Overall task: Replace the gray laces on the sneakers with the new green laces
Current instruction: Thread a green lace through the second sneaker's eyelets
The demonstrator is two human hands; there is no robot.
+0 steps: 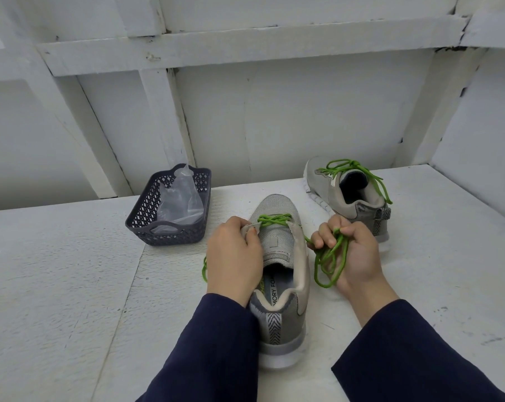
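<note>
Head view.

- Near sneaker [276,248]: gray, upright on the white table [57,271], heel toward the camera, toe pointing away. This is the reference point for everything below.
- Green lace [271,219]: crossed through the lowest eyelets only, near the toe end of the tongue. The upper eyelets are bare.
- Left hand [234,256]: on the sneaker's left side, thumb and fingers pinching the left eyelet flap. A bit of green lace shows just left of this hand, against the table.
- Right hand [351,253]: just right of the sneaker, palm turned inward, fingers curled round the bunched free end of the lace. Loops hang below the fingers, and one strand runs back to the sneaker's right edge.
- Far sneaker [332,187]: beyond and to the right, heel toward the camera, fully laced in green. Its tied lace [352,166] trails over the collar.
- Dark plastic basket [170,236]: beyond and to the left, apart from the sneaker. It holds a clear plastic bag [181,198].
- Dark blue sleeves [216,343] cover both forearms.
</note>
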